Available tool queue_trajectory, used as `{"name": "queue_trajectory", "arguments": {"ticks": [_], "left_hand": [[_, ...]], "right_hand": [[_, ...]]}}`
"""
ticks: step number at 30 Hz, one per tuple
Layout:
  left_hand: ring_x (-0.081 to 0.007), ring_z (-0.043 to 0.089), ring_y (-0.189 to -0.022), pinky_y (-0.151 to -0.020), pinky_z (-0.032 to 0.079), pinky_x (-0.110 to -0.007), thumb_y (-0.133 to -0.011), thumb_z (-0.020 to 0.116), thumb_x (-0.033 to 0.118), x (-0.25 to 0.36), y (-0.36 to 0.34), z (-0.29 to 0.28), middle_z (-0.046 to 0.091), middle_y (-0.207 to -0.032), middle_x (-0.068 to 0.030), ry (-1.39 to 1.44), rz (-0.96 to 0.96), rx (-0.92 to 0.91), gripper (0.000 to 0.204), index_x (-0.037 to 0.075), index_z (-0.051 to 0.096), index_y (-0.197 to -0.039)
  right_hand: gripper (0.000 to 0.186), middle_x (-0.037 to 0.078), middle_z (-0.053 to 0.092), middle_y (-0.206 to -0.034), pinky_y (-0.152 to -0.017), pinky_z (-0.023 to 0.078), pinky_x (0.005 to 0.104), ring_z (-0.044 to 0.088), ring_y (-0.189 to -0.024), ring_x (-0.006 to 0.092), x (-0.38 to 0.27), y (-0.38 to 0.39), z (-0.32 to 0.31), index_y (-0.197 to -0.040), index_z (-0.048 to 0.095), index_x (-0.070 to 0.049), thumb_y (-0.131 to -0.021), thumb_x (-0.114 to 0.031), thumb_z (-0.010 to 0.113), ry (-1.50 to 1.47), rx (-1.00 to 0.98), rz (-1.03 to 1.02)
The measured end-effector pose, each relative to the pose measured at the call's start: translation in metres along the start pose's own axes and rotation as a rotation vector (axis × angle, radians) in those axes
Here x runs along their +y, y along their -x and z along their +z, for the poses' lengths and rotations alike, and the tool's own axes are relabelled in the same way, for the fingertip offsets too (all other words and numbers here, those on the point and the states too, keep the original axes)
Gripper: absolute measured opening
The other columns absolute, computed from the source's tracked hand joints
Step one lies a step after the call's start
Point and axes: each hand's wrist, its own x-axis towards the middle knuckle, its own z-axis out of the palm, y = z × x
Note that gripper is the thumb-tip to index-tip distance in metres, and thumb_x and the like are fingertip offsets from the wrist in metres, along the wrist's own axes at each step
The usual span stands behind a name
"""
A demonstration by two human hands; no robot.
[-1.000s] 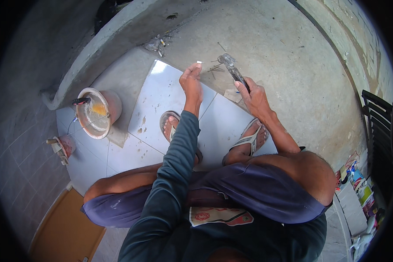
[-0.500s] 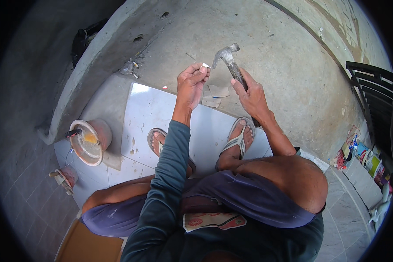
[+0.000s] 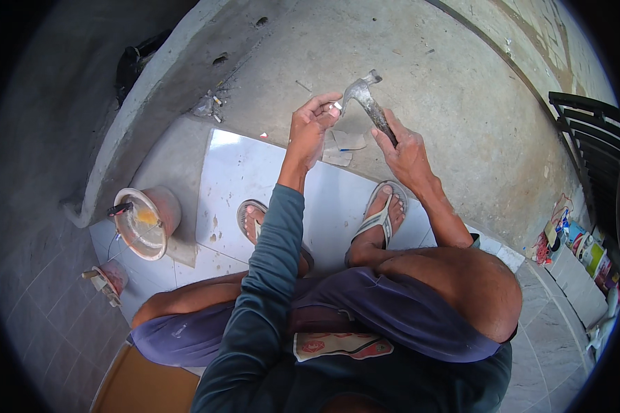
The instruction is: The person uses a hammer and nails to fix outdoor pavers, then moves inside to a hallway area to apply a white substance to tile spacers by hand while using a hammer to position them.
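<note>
Bare grey screed floor (image 3: 420, 82) meets a curved concrete kerb (image 3: 151, 103) at the upper left. White glossy tiles (image 3: 255, 179) lie flat on the screed, and the squatting person's sandalled feet rest on them. A bucket (image 3: 145, 220) stands just beside the tiles, near the person's left. The right hand (image 3: 406, 155) is closed around the handle of a claw hammer (image 3: 365, 103), head raised, apparently for striking. The left hand (image 3: 310, 131) pinches a small pale piece (image 3: 337, 106) at its fingertips, just beside the hammer head, above broken tile scraps (image 3: 341, 148).
</note>
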Motion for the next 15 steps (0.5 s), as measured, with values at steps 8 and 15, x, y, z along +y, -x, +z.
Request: {"name": "queue_trajectory", "arguments": {"ticks": [8,15], "left_hand": [[-0.0098,0.057,-0.070,-0.067,0.044,-0.024,-0.087,0.074,0.011,-0.005,-0.003,-0.012,0.068,-0.082,-0.0044,-0.245,-0.039,0.022,0.017,-0.002,0.070,-0.098],[-0.0105,0.053,-0.071,-0.068,0.041,-0.023,-0.092,0.068,0.011,-0.023,-0.004,-0.008,0.063,-0.080,-0.0036,-0.248,-0.144,0.133,0.015,-0.002,0.066,-0.098]], "right_hand": [[0.044,0.029,0.064,-0.085,-0.068,0.050,0.0446,0.065,-0.077,0.0434,-0.001,0.005,0.003,-0.133,0.050,0.002,-0.095,-0.019,0.061,0.084,-0.042,-0.004],[0.041,0.027,0.064,-0.080,-0.069,0.050,0.0453,0.065,-0.073,0.0400,0.002,0.016,0.009,-0.127,0.053,0.003,-0.094,-0.020,0.062,-0.017,-0.191,0.249]]}}
